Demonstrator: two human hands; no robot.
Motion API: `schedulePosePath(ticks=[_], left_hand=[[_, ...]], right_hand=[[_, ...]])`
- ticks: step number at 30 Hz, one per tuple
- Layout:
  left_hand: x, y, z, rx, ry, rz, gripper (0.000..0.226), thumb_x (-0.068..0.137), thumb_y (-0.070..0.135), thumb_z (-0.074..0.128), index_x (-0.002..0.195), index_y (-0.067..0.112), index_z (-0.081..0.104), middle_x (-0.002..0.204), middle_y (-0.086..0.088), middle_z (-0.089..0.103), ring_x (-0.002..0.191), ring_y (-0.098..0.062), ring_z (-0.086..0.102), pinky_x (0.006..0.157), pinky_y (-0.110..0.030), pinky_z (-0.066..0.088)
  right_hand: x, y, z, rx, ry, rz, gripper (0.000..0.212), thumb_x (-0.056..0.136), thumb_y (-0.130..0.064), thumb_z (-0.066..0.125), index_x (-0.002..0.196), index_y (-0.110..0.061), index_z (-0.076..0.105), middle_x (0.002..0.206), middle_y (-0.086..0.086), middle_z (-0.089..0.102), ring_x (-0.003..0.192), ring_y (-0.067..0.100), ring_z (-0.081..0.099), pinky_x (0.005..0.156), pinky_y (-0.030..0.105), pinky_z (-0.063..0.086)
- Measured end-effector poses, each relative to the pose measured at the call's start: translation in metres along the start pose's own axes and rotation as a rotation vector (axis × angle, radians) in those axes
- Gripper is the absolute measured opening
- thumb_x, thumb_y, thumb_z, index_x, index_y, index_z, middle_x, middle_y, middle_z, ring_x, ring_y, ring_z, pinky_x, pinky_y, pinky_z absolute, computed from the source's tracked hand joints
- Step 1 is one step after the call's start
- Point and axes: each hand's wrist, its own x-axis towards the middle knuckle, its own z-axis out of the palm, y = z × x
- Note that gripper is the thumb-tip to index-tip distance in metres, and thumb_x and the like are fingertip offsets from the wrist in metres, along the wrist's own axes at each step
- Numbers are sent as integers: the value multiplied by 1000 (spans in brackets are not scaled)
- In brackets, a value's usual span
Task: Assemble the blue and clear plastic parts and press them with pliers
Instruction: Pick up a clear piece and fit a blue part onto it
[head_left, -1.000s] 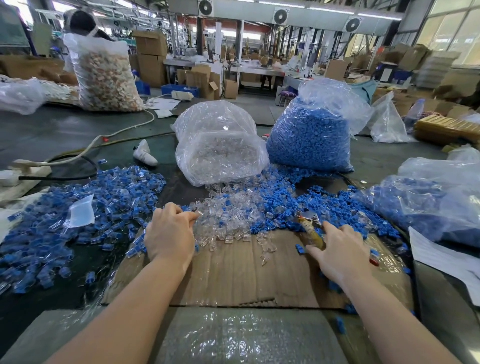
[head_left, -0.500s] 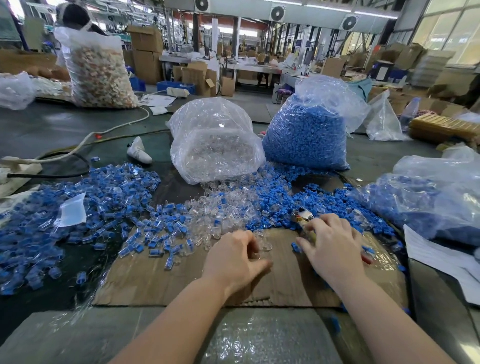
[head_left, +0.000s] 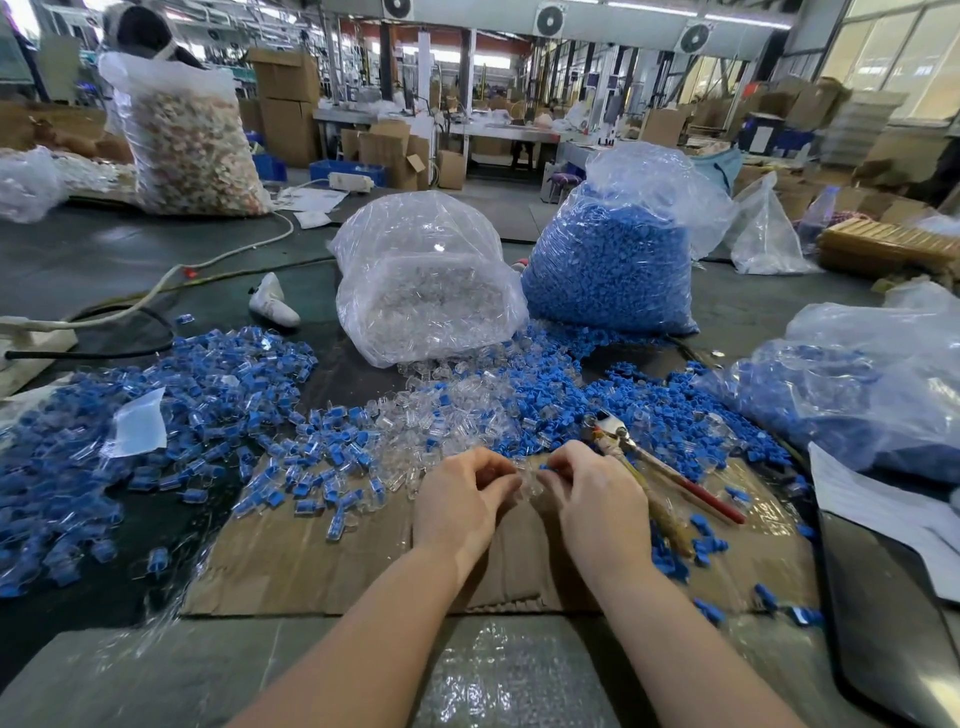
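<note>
Now, step in hand: joining, by the look of it. Both hands meet over the cardboard sheet (head_left: 322, 561) at the middle of the bench (head_left: 104, 270), bringing a clear part and a blue part together; pressing has not begun.

Left hand: the left hand (head_left: 462, 506) has its fingers (head_left: 498, 467) curled inward, pinching the near end of the clear plastic part (head_left: 525, 474).

Right hand: the right hand (head_left: 597, 501) curls its fingers toward the same spot, a sliver of blue part (head_left: 546, 467) showing at the tips; how firmly it is held cannot be told.

Where the piece lies: between the two sets of fingertips, touching both, raised just above the cardboard and near the front edge of the loose clear pieces (head_left: 457, 410).

Pliers: the pliers (head_left: 654, 467) lie untouched on the cardboard just beside the right hand, head toward the far side, handles toward the bench's right edge.

Next move, as judged: seat the blue piece fully, then free the right hand to take up the pliers while the left keeps the joined piece steady.

Stock: assembled pieces (head_left: 171, 415) spread toward the left edge; loose blue parts (head_left: 675, 410) lie beyond the pliers, below a clear-parts bag (head_left: 426, 291) and a blue-parts bag (head_left: 613, 260).
</note>
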Motion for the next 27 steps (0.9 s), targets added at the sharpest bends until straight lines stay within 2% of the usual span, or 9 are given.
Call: schedulePosePath(ticks=[3, 5, 8, 11, 16, 23, 27], left_hand=[[0, -5, -2, 45, 5, 13, 8, 85, 20, 67, 86, 28, 69, 80, 14, 68, 77, 3, 61, 74, -12, 45], [0, -7, -3, 54, 10, 21, 9, 86, 21, 65, 90, 28, 71, 83, 14, 68, 81, 1, 61, 76, -13, 44], [-2, -8, -3, 71, 26, 41, 10, 86, 20, 65, 91, 27, 71, 83, 14, 68, 82, -1, 62, 78, -16, 46], [-3, -8, -2, 55, 34, 51, 10, 86, 18, 66, 88, 27, 70, 81, 13, 68, 81, -2, 63, 80, -19, 48], [-5, -7, -2, 7, 50, 36, 20, 86, 16, 65, 77, 34, 62, 74, 16, 66, 74, 3, 63, 75, -15, 49], [-6, -7, -3, -114, 46, -3, 23, 88, 11, 62, 78, 32, 62, 74, 8, 69, 72, -5, 67, 74, -20, 52], [-6, -7, -4, -130, 41, -11, 23, 89, 11, 61, 79, 32, 61, 73, 9, 69, 72, -3, 66, 74, -19, 52]], right_hand=[[-5, -1, 7, 148, 26, 0, 17, 93, -22, 55, 104, -17, 68, 96, -2, 66, 94, 15, 54, 83, 25, 39], [-9, -1, 8, 198, 41, -16, 21, 93, -13, 54, 109, -15, 69, 100, -1, 67, 97, 16, 54, 84, 22, 36], [-12, -1, 7, 286, 71, -12, 21, 90, -7, 58, 104, -15, 71, 98, -3, 68, 94, 15, 57, 84, 20, 38], [-15, -1, 6, 394, 70, 30, 13, 88, -10, 63, 96, -16, 71, 91, -5, 69, 89, 13, 61, 85, 29, 48], [-18, -1, 6, 434, 64, 47, 4, 86, -17, 66, 88, -15, 69, 83, -4, 68, 82, 15, 61, 80, 38, 50], [-19, -2, 7, 418, 51, 42, 8, 88, -24, 63, 84, -17, 65, 78, -5, 64, 78, 15, 58, 76, 38, 49], [-19, -1, 7, 407, 58, 42, 9, 90, -23, 61, 84, -16, 64, 78, -4, 63, 79, 16, 57, 76, 37, 47]])
